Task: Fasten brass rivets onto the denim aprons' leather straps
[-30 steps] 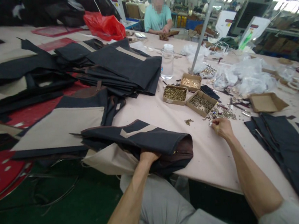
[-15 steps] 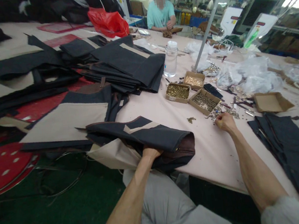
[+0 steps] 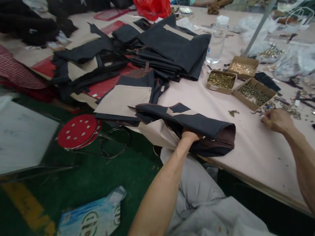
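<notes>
My left hand [image 3: 189,136] reaches inside a dark fabric bag [image 3: 193,125] with a tan panel and brown trim that lies at the table's near edge; its fingers are hidden in the cloth. My right hand [image 3: 277,120] rests on the pink table [image 3: 249,152] with its fingers curled, pinching among small loose metal pieces [image 3: 288,110]. What it holds is too small to name. Three open cardboard boxes of brass rivets [image 3: 221,80] stand just beyond it.
A stack of dark bags [image 3: 171,48] fills the table's left. Behind the boxes stand a clear jar [image 3: 217,42] and a slanted metal pole [image 3: 265,12]. A red stool [image 3: 78,130] and printed packet [image 3: 87,224] sit on the green floor. Other people work at the far end and top left.
The view has swung left and down, showing more floor, the stool and a packet. My right hand stays at the loose metal pieces and my left hand remains in the bag.
</notes>
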### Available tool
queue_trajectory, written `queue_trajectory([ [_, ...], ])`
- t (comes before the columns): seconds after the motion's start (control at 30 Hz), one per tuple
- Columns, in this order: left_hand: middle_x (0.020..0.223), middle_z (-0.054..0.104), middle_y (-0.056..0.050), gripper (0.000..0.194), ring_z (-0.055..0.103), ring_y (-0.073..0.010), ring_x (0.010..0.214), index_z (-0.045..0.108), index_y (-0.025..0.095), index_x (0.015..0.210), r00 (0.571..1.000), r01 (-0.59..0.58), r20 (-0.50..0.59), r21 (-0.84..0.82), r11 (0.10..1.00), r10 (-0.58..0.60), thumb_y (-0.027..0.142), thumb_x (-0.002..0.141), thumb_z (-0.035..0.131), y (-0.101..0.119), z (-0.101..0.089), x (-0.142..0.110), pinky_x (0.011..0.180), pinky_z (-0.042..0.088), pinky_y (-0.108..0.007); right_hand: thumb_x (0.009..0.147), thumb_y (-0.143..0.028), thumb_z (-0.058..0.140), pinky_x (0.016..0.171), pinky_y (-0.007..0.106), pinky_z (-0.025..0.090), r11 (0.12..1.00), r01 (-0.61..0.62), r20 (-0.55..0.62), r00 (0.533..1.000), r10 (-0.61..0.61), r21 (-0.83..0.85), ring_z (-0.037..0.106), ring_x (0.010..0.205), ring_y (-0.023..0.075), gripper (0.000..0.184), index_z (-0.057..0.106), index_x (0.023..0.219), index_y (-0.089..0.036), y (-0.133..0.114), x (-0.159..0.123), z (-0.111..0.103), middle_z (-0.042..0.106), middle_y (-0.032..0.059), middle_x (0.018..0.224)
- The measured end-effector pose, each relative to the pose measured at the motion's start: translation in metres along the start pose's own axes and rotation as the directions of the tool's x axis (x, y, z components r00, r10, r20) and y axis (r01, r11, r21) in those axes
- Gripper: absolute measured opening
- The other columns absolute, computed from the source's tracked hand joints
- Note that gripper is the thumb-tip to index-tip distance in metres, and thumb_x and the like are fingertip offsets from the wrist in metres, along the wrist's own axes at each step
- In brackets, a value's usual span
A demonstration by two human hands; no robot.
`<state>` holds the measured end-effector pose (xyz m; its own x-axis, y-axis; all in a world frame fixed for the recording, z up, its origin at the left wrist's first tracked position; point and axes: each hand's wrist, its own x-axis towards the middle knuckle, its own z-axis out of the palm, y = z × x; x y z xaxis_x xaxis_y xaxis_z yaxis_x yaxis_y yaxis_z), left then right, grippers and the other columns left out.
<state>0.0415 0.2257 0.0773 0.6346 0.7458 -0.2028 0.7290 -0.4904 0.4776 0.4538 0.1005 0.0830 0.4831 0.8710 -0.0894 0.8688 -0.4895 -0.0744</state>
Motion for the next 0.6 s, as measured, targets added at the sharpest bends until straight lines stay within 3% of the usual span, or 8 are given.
queue_trajectory([
  [0.07, 0.133, 0.070, -0.010, 0.030, 0.050, -0.0234, 0.135, 0.072, 0.014, 0.115, 0.999, -0.015, 0.041, 0.010, 1.000, 0.014, 0.017, 0.086, 0.062, 0.000, -0.001, 0.000, 0.121, 0.032, -0.035, 0.082, -0.035, 0.061, 0.059, 0.033, 0.038, 0.997, 0.068, -0.042, 0.997, -0.067, 0.035, 0.061, 0.064, 0.0240, 0.020, 0.070, 0.075, -0.018, -0.025, -0.023, -0.013, 0.068, 0.0122, 0.069],
  [0.13, 0.135, 0.069, -0.009, 0.031, 0.049, -0.0234, 0.136, 0.072, 0.015, 0.115, 0.997, -0.026, 0.071, 0.019, 0.999, 0.024, 0.018, 0.086, 0.062, 0.000, -0.002, 0.001, 0.121, 0.032, -0.035, 0.085, -0.036, 0.062, 0.060, 0.031, 0.040, 0.957, 0.207, -0.070, 0.978, -0.196, 0.205, 0.060, 0.062, 0.0212, 0.020, 0.070, 0.085, -0.018, -0.060, -0.057, -0.024, 0.068, 0.0088, 0.071],
  [0.17, 0.137, 0.068, -0.010, 0.032, 0.049, -0.0234, 0.136, 0.072, 0.014, 0.117, 0.996, -0.030, 0.079, 0.023, 0.999, 0.028, 0.019, 0.086, 0.062, 0.000, -0.002, 0.001, 0.121, 0.032, -0.034, 0.087, -0.037, 0.062, 0.058, 0.030, 0.041, 0.906, 0.292, -0.051, 0.955, -0.291, 0.305, 0.059, 0.060, 0.0198, 0.021, 0.070, 0.090, -0.018, -0.081, -0.074, -0.027, 0.067, 0.0068, 0.071],
  [0.23, 0.141, 0.065, -0.011, 0.036, 0.050, -0.0235, 0.136, 0.070, 0.013, 0.122, 0.996, -0.040, 0.086, 0.033, 0.999, 0.037, 0.020, 0.088, 0.060, 0.000, -0.003, 0.002, 0.120, 0.033, -0.034, 0.092, -0.036, 0.057, 0.057, 0.028, 0.042, 0.776, 0.452, 0.012, 0.861, -0.508, 0.440, 0.058, 0.060, 0.0180, 0.019, 0.067, 0.093, -0.019, -0.125, -0.105, -0.026, 0.066, 0.0042, 0.071],
  [0.3, 0.145, 0.062, -0.013, 0.042, 0.051, -0.0235, 0.135, 0.066, 0.011, 0.129, 0.995, -0.049, 0.086, 0.046, 0.998, 0.045, 0.020, 0.089, 0.059, 0.000, -0.004, 0.001, 0.119, 0.034, -0.034, 0.093, -0.033, 0.054, 0.060, 0.029, 0.045, 0.713, 0.549, -0.048, 0.806, -0.591, 0.437, 0.060, 0.064, 0.0197, 0.017, 0.064, 0.091, -0.019, -0.164, -0.121, -0.019, 0.067, 0.0062, 0.075],
  [0.43, 0.152, 0.057, -0.010, 0.050, 0.047, -0.0219, 0.140, 0.061, 0.014, 0.139, 0.994, -0.075, 0.085, 0.073, 0.994, 0.069, 0.023, 0.090, 0.059, 0.002, -0.006, -0.002, 0.121, 0.031, -0.032, 0.088, -0.030, 0.055, 0.080, 0.040, 0.056, 0.660, 0.638, -0.141, 0.753, -0.643, 0.396, 0.069, 0.087, 0.0300, 0.026, 0.069, 0.105, -0.017, -0.210, -0.112, 0.003, 0.075, 0.0144, 0.097],
  [0.6, 0.157, 0.053, -0.007, 0.054, 0.043, -0.0215, 0.145, 0.060, 0.020, 0.144, 0.995, -0.070, 0.076, 0.100, 0.993, 0.062, 0.027, 0.090, 0.060, 0.001, -0.007, -0.006, 0.122, 0.031, -0.030, 0.080, -0.032, 0.058, 0.098, 0.049, 0.057, 0.526, 0.717, -0.158, 0.648, -0.745, 0.458, 0.068, 0.111, 0.0375, 0.049, 0.069, 0.126, -0.017, -0.221, -0.095, 0.023, 0.075, 0.0167, 0.116],
])
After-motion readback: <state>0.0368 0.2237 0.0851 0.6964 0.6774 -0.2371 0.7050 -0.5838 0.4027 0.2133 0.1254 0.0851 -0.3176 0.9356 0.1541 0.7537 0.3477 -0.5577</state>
